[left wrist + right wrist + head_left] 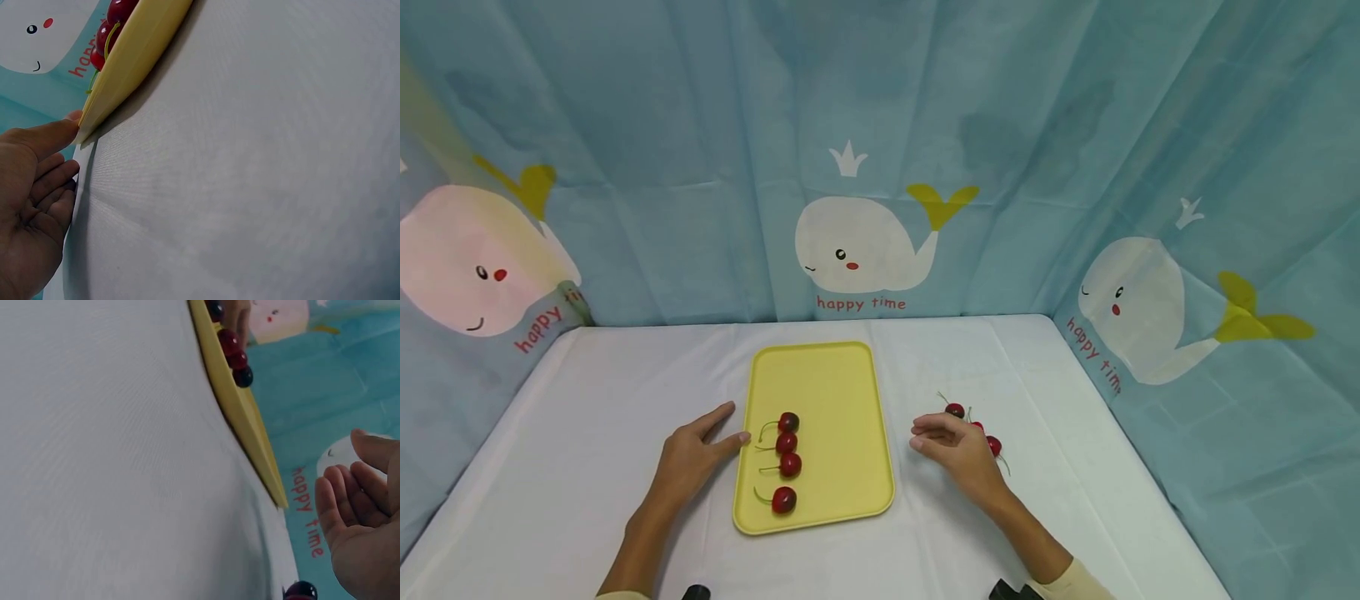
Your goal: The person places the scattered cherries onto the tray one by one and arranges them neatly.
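Note:
Several dark red cherries (784,500) with green stems form a column on the left half of a yellow tray (842,400). My left hand (688,462) is at the tray's left edge, its thumb (59,134) touching the rim and its other fingers spread apart from it. To the right of the tray, my right hand (961,457) is raised over the table, fingers loosely bent and holding nothing. Beside and partly behind it lie more cherries (954,409) on the white cloth, some of them covered by the hand. One dark cherry (301,590) shows low in the right wrist view.
A white cloth (1052,500) covers the table. Blue curtains (700,167) printed with whales surround its back and sides. Black objects (697,592) show at the bottom edge of the head view near each forearm.

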The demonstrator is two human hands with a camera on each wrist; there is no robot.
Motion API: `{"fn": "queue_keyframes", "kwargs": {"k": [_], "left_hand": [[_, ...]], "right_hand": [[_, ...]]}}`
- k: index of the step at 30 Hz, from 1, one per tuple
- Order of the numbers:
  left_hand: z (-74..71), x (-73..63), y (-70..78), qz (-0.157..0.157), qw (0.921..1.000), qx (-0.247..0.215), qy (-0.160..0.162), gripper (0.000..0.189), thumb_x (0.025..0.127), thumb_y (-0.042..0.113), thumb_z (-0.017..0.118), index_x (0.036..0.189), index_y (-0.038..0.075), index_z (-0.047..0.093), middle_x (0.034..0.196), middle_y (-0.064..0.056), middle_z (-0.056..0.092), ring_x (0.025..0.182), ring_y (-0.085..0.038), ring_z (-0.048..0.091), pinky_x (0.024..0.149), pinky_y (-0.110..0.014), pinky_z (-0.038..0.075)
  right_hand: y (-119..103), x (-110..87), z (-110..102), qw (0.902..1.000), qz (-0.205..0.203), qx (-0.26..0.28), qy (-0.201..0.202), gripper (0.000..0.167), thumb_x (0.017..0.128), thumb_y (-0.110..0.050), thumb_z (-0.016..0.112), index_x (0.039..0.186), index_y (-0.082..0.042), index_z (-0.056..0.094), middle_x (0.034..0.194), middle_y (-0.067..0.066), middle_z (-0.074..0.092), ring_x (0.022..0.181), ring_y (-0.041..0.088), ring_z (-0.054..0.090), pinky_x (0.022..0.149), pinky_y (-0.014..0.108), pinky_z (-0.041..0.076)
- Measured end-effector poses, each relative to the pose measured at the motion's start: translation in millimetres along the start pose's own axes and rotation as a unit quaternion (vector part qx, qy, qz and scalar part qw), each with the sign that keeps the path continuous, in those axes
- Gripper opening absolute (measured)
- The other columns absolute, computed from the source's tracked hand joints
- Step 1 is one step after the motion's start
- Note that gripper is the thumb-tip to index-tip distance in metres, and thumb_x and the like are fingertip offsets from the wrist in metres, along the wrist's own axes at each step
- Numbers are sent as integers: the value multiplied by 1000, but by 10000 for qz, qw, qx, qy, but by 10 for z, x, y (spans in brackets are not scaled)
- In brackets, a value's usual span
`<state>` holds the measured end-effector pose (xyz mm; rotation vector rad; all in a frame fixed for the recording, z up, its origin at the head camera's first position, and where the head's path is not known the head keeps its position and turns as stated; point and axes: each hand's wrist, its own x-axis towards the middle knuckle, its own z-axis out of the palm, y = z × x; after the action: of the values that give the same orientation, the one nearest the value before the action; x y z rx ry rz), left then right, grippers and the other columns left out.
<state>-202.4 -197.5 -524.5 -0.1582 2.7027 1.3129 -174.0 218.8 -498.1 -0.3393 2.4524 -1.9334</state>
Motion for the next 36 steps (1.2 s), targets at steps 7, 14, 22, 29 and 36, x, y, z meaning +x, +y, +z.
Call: {"fn": "queue_keyframes", "kwargs": {"k": [7,14,22,29,36], "left_hand": [[-1,17,-21,-18,10000,34,0,86,95,51,77,164,12,42,169,-18,37,159,-47,25,127,-67,26],[10,14,-31,9,10000,25,26,84,95,50,77,163,12,43,169,-17,38,159,-46,25,127,-66,26],[13,-2,-17,32,10000,-40,70,82,96,47,77,162,11,44,168,-17,39,159,-45,26,128,-64,26],[7,-2,-8,26,10000,-19,71,84,95,49,77,163,12,44,168,-18,39,159,-46,26,128,-65,27],[11,0,-7,58,9999,13,100,82,95,46,78,162,11,45,168,-18,39,159,-46,28,128,-64,28]], "right_hand": [[88,-86,-150,9997,87,-5,249,37,92,-13,84,122,6,72,116,19,75,102,14,75,93,22,63],[111,-146,-279,9984,276,-50,489,41,92,-14,84,124,7,71,116,19,75,100,14,74,89,20,63],[129,-197,-438,9970,231,-168,717,35,94,-12,82,121,7,72,114,26,75,94,17,76,81,22,65],[161,-246,-577,9956,261,-268,855,34,94,-14,82,122,3,73,113,20,76,97,13,75,88,18,62],[195,-288,-702,9944,242,-336,967,35,95,-13,81,125,3,71,117,22,76,99,11,75,89,17,62]]}}
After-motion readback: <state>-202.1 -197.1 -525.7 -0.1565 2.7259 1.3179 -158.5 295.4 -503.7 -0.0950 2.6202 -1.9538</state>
